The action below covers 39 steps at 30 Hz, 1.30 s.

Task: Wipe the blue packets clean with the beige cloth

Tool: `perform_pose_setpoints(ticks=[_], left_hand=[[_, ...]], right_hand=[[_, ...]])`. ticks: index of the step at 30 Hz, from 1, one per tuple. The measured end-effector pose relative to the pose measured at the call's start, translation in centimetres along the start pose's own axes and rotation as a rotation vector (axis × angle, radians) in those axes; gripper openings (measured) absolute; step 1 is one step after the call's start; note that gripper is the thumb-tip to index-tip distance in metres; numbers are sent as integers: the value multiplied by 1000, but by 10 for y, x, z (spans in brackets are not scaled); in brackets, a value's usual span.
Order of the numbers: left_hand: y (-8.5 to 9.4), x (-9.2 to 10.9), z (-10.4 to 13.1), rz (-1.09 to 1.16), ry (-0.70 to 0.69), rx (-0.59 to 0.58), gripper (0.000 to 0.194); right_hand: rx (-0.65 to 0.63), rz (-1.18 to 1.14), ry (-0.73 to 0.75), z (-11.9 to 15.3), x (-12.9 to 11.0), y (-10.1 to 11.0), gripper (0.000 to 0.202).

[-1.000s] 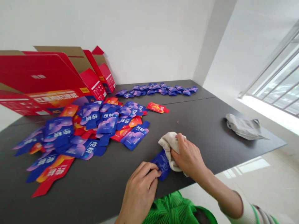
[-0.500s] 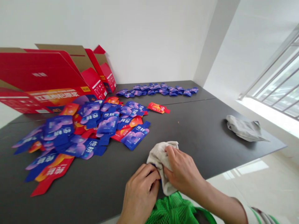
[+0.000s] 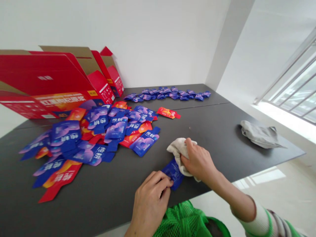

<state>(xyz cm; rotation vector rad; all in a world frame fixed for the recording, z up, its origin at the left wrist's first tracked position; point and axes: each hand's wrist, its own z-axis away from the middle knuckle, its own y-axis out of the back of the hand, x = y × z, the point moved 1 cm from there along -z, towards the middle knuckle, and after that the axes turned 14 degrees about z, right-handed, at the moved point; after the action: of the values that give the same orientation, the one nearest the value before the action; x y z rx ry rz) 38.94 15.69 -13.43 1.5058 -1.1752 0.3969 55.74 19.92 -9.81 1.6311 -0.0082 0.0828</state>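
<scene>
My left hand (image 3: pixel 151 194) presses its fingertips on the near end of a dark blue sachet (image 3: pixel 173 171) that lies flat near the front edge of the dark table (image 3: pixel 212 131). My right hand (image 3: pixel 198 161) grips a crumpled beige cloth (image 3: pixel 178 148) and holds it against the sachet's far end. A heap of blue and red sachets (image 3: pixel 98 138) lies to the left of both hands.
Open red cartons (image 3: pixel 49 82) stand at the back left. A row of blue sachets (image 3: pixel 168 93) runs along the far edge, and one red sachet (image 3: pixel 168 113) lies apart. A grey cloth (image 3: pixel 260 135) sits at the right. A green mesh bag (image 3: pixel 182 220) is below the table edge.
My right hand first drew the cloth toward me over the sachet, covering it, then pushed it away again, so the blue sachet shows once more. My left hand stayed on the sachet.
</scene>
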Motion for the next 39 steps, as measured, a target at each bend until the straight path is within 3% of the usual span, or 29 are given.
perform_pose_setpoints(ticks=[2, 6, 11, 16, 21, 27, 30, 33, 36, 39], left_hand=[[0, 0, 0, -8, -1, 7, 22], [1, 2, 0, -21, 0, 6, 22], [0, 1, 1, -6, 0, 20, 23], [0, -1, 2, 5, 23, 12, 21], [0, 0, 1, 22, 45, 10, 22], [1, 3, 1, 11, 48, 14, 22], [2, 2, 2, 31, 30, 19, 23], [3, 0, 4, 49, -27, 13, 26], [3, -1, 6, 57, -101, 81, 21], [3, 3, 10, 67, -28, 262, 13]], right_hand=[[20, 8, 12, -1, 0, 1, 19], [24, -67, 229, 6, -8, 3, 25], [-23, 24, 7, 0, -6, 5, 21], [-8, -35, 230, 8, -13, 4, 27], [-14, 24, 28, 2, -3, 4, 23], [-4, -61, 183, 14, -12, 2, 26], [-32, -27, -1, 3, 3, -3, 26], [-27, -23, -193, -15, 35, -7, 29], [3, -298, -262, -21, 65, -5, 28], [134, -599, -240, -7, 73, 3, 35]])
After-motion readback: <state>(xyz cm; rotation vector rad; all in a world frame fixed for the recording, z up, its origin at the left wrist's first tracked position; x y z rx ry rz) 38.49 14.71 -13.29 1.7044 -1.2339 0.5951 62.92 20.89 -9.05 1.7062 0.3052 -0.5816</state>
